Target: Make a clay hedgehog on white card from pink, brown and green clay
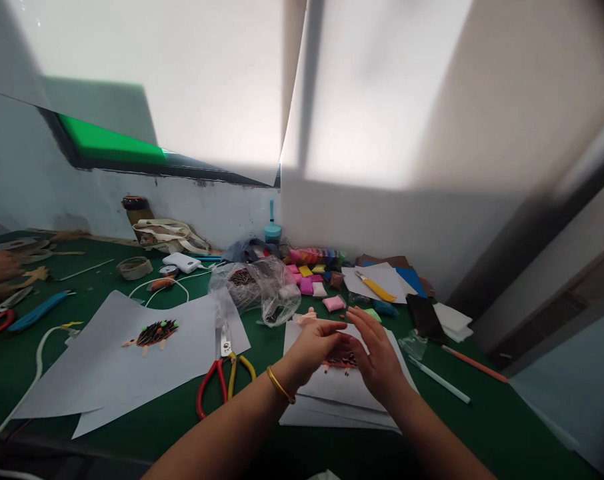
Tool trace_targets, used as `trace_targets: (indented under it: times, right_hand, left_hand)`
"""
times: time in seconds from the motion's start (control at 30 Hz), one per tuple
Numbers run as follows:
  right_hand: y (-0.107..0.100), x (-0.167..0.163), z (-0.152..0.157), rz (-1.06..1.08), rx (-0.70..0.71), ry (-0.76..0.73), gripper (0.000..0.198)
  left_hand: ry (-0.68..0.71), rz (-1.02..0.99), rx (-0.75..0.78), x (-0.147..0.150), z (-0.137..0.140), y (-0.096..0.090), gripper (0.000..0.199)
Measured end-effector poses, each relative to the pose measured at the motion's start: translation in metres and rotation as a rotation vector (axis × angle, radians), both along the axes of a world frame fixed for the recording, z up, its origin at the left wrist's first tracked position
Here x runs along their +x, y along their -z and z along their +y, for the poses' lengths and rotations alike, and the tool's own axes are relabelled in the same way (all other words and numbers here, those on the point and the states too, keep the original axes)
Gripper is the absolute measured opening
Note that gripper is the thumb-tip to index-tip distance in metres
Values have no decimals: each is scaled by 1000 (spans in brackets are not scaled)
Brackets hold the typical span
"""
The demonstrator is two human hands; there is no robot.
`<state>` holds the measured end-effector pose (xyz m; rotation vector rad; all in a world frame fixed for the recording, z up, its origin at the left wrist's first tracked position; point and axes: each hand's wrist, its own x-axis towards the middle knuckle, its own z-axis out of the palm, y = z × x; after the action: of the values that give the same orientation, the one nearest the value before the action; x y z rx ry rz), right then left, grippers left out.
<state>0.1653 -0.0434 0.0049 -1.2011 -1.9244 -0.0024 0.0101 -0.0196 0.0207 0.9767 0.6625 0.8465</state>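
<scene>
My left hand [315, 345] and my right hand [378, 363] hover close together over a stack of white paper [322, 410], their fingers stretched out. Nothing shows in either hand, though the space between the palms is partly hidden. Below them on the paper lies a hedgehog-like figure [341, 361] with dark spikes, a reddish-brown base and small legs; my hands cover part of it. A small pale pink piece [309, 313] is just beyond my left fingers. On paper at the left lies a similar spiky figure [155, 335] with green dots.
Red-and-yellow-handled scissors [226, 373] lie left of the stack. Behind are a clear plastic bag [255, 283], several colored clay packets [335, 303] and a yellow cutter knife [377, 287]. A white pen [439, 380] is at right. Another person's hand [1, 268] shows at far left.
</scene>
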Motion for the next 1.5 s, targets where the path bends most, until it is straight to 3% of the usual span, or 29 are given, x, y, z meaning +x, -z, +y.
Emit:
trace_targets:
  times: [0.23,0.33,0.4,0.47,0.53,0.57,0.63,0.67,0.7,0.87,1.0,1.17,1.33,1.5]
  right_hand:
    - [-3,-12,-7,-212,98,-38,70]
    - [-8,-29,-22,-256,129,-229,80]
    - [-15,-39,-30,-239,173,-336,81]
    - [-23,-42,-30,-206,183,-352,80]
    - [-30,-36,-23,-178,184,-286,77]
    - [-32,-31,-18,-176,186,-239,76]
    - [-32,-22,-11,-190,187,-173,74]
    - [-30,-20,-10,-209,175,-173,74]
    - [-28,-20,-11,-231,162,-200,75]
    - [-26,-43,-31,-316,159,-454,84]
    - [-35,-40,-24,-259,156,-354,80]
    - [-31,-15,-2,-224,132,-196,75]
    - [-23,0,0,74,29,-76,53]
    - [-8,4,-12,15,2,-57,25]
  left_hand:
    - [186,-371,-130,8,-30,-15,34]
    - [27,-318,-59,26,-35,-19,57]
    - [-169,-289,9,52,-43,-18,58]
    - [-226,-303,23,73,-53,-17,53]
    - [-144,-317,0,77,-59,-18,54]
    - [-20,-324,-33,72,-60,-19,57]
    - [77,-335,-57,50,-56,-22,62]
    - [177,-365,-91,39,-53,-23,64]
    - [188,-392,-106,29,-50,-22,68]
    - [-149,-378,-31,28,-52,-10,60]
    - [-36,-411,-144,37,-64,-7,58]
    - [143,-515,-317,21,-52,-18,63]
    - [104,-700,-605,12,-41,-11,57]
    - [60,-718,-538,8,-36,-6,54]
